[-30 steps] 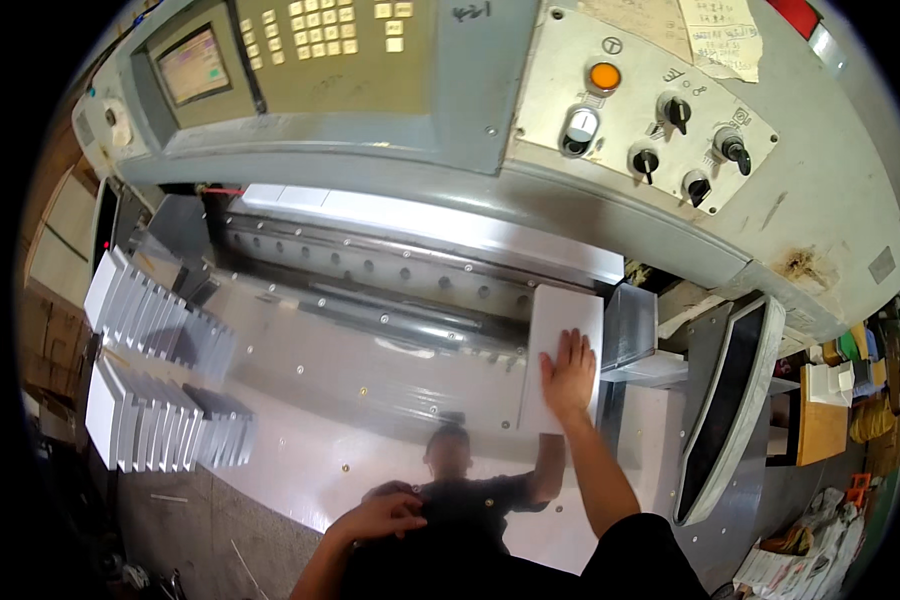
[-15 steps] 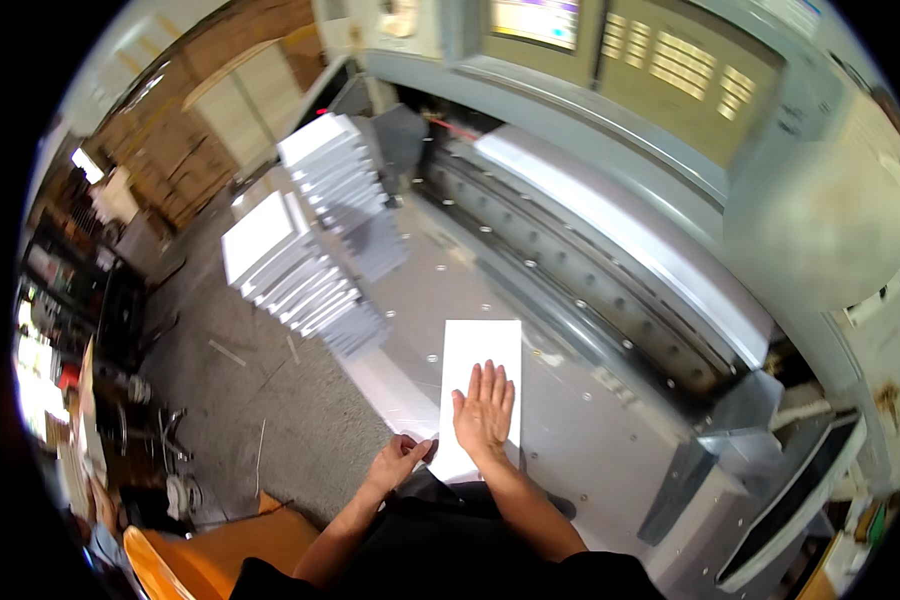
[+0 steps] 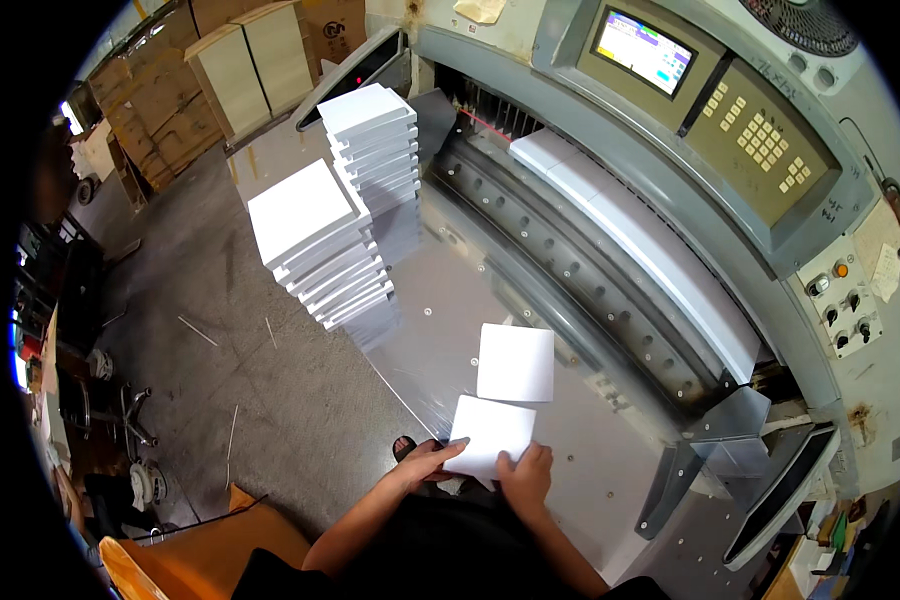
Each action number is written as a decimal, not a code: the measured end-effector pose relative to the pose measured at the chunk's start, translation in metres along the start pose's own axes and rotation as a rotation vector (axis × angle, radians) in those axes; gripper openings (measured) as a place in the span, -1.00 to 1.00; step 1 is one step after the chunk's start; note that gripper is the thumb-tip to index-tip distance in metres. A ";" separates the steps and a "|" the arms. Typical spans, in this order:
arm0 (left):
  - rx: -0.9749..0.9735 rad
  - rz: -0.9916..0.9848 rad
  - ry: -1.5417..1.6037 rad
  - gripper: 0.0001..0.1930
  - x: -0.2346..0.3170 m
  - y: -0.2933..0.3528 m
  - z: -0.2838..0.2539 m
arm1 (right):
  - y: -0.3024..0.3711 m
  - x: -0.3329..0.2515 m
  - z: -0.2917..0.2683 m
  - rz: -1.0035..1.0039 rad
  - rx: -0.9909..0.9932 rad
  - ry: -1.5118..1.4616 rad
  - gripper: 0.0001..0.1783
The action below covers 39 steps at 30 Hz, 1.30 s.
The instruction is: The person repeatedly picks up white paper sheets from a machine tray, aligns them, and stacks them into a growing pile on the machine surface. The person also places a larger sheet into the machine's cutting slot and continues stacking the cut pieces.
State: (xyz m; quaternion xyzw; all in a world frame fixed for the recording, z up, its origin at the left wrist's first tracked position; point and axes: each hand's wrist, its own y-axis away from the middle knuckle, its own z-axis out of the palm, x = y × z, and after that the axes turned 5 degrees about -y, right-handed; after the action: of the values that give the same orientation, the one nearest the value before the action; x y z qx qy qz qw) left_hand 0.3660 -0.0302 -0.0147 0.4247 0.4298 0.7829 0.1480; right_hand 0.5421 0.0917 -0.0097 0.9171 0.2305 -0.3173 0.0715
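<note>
While both my hands rest at the near edge of the steel table, they grasp one white paper stack: the left hand pinches its left corner, the right hand presses on its right corner. A second stack lies just beyond the hands, its long axis pointing away from me toward the cutter. It is nearer to my right hand. Two tall piles stand far to the left.

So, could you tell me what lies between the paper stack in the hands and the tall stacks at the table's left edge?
Only bare metal table, as the head view shows. The near stack and the tall stacks stand apart; a second small stack sits off to the right.
</note>
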 end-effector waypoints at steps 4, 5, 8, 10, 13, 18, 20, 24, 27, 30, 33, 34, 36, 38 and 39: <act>-0.066 0.109 0.006 -0.36 0.016 0.006 -0.055 | 0.010 -0.051 0.027 -0.034 -0.093 -0.043 -0.43; -0.077 0.146 -0.027 -0.38 0.018 0.008 -0.070 | 0.008 -0.062 0.033 -0.047 -0.127 -0.048 -0.42; -0.095 0.255 -0.083 -0.50 0.028 0.018 -0.107 | -0.006 -0.080 0.050 -0.096 -0.147 -0.146 -0.40; -0.134 0.437 -0.191 -0.54 0.047 0.022 -0.129 | -0.033 -0.098 0.047 -0.063 -0.338 -0.559 -0.39; -0.103 0.610 -0.430 -0.59 0.088 0.032 -0.150 | -0.062 -0.106 0.047 0.004 -0.599 -0.667 -0.48; 0.156 0.886 -0.772 -0.61 0.126 0.020 -0.150 | -0.084 -0.137 0.047 -0.051 -0.305 -0.586 -0.59; 0.270 0.865 -0.884 -0.56 0.122 0.004 -0.143 | -0.092 -0.127 0.059 -0.106 -0.267 -0.510 -0.60; 0.408 0.836 -0.997 -0.48 0.112 -0.002 -0.134 | -0.098 -0.106 0.067 -0.221 -0.265 -0.410 -0.58; 0.483 0.895 -1.010 -0.50 0.096 -0.002 -0.136 | -0.097 -0.104 0.066 -0.285 -0.290 -0.421 -0.59; 0.545 0.824 -1.103 -0.54 0.125 0.036 -0.122 | -0.118 -0.113 0.057 -0.280 -0.396 -0.430 -0.60; 0.644 1.111 -1.144 -0.54 0.178 0.105 -0.114 | -0.165 -0.159 0.016 -0.600 -0.449 -0.540 -0.59; 0.712 1.154 -1.139 -0.55 0.194 0.133 -0.115 | -0.172 -0.197 -0.007 -0.596 -0.480 -0.637 -0.57; 0.723 1.167 -0.903 -0.56 0.232 0.172 -0.112 | -0.203 -0.236 -0.013 -0.472 -0.649 -0.874 -0.56; 0.759 1.076 -0.616 -0.58 0.261 0.190 -0.129 | -0.222 -0.306 -0.020 -0.526 -0.688 -1.169 -0.61; 0.821 1.048 -0.563 -0.58 0.277 0.190 -0.144 | -0.241 -0.330 -0.024 -0.503 -0.720 -1.045 -0.63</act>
State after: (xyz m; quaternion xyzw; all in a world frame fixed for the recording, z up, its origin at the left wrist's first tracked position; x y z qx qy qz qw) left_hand 0.1125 -0.0549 0.2478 0.7820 0.3747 0.3873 -0.3131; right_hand 0.2135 0.1867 0.2156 0.4811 0.4632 -0.6290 0.3980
